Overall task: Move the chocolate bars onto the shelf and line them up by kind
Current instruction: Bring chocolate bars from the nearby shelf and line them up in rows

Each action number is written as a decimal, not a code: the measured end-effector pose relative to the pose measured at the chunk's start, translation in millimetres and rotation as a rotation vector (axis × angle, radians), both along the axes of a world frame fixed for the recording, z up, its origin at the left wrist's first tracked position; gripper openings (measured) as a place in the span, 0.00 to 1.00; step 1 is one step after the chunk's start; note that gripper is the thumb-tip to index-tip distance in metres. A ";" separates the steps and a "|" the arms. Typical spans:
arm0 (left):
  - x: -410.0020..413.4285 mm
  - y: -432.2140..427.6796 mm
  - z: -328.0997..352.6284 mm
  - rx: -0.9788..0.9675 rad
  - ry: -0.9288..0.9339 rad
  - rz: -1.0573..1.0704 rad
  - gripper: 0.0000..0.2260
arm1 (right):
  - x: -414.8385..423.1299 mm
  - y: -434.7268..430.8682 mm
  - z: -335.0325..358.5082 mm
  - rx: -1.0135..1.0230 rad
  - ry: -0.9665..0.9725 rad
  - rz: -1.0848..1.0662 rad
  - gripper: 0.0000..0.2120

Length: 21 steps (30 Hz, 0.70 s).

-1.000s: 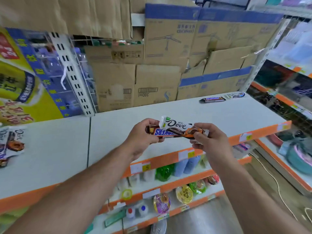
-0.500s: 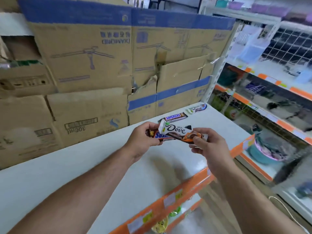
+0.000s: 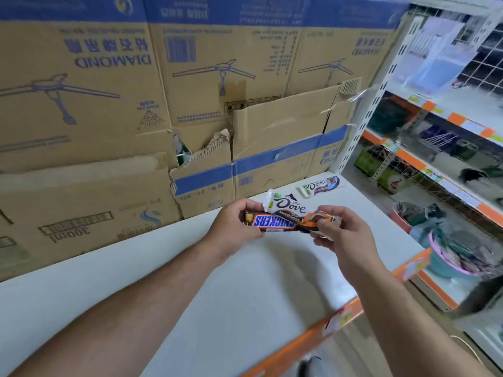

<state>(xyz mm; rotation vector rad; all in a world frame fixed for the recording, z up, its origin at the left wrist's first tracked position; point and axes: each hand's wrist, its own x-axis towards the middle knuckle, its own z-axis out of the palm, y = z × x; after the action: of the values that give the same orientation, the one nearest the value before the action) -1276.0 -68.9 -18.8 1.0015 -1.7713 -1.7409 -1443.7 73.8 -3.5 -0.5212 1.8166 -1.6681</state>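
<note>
Left hand (image 3: 234, 227) grips one end of a Snickers bar (image 3: 275, 223) and held Dove bar (image 3: 288, 206), stacked above the white shelf (image 3: 245, 295). Right hand (image 3: 343, 235) pinches the other end. A second Dove bar (image 3: 321, 185) already lies at the shelf's back right; the held pair is not yet placed.
</note>
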 end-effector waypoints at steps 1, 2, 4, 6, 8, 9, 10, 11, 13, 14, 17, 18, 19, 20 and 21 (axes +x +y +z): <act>-5.5 0.6 1.0 -0.004 -0.009 0.007 0.21 | -8.1 -2.6 -1.5 0.000 -0.011 0.020 0.12; -11.5 1.0 1.9 0.002 -0.015 0.022 0.21 | -16.7 -5.0 -3.2 -0.001 -0.020 0.041 0.12; -23.7 1.9 2.7 0.024 -0.013 0.070 0.21 | -35.5 -8.9 -5.6 -0.006 -0.037 0.094 0.11; -38.6 3.3 1.8 0.056 0.000 0.163 0.20 | -56.8 -13.0 -6.9 -0.013 -0.057 0.155 0.11; -55.7 7.3 1.7 0.124 0.034 0.282 0.16 | -79.8 -15.5 -5.9 -0.011 -0.060 0.212 0.11; -64.7 9.8 1.3 0.159 0.046 0.339 0.14 | -91.6 -16.0 -4.9 -0.007 -0.059 0.236 0.11; -73.7 12.4 0.0 0.190 0.046 0.388 0.12 | -103.3 -16.4 -4.0 -0.004 -0.059 0.260 0.11; -81.7 15.4 -1.8 0.213 0.031 0.423 0.10 | -114.7 -16.4 -3.5 0.001 -0.058 0.281 0.11; -97.3 22.3 -3.9 0.227 -0.004 0.464 0.08 | -136.6 -17.4 -4.4 0.005 -0.064 0.312 0.10; -104.5 25.8 -4.3 0.220 -0.021 0.475 0.07 | -146.6 -18.8 -6.2 0.005 -0.075 0.320 0.09; -123.5 37.5 -2.4 0.150 -0.089 0.493 0.06 | -172.5 -22.0 -13.3 0.021 -0.094 0.343 0.09; -128.5 40.4 -2.2 0.116 -0.116 0.496 0.06 | -179.4 -22.7 -15.8 0.029 -0.098 0.350 0.10; -132.6 43.2 -1.4 0.085 -0.142 0.493 0.06 | -185.8 -23.1 -18.1 0.045 -0.097 0.355 0.10; -135.5 45.4 -1.0 0.063 -0.158 0.490 0.06 | -191.5 -24.0 -20.8 0.059 -0.107 0.356 0.10; -137.8 47.0 0.0 0.057 -0.166 0.489 0.07 | -196.3 -24.7 -22.6 0.078 -0.124 0.353 0.09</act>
<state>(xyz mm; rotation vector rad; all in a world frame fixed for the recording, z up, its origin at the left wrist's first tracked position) -1413.8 -21.8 -18.8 1.4931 -1.4123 -1.4354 -1640.1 49.2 -26.0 -0.6474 1.5865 -1.3555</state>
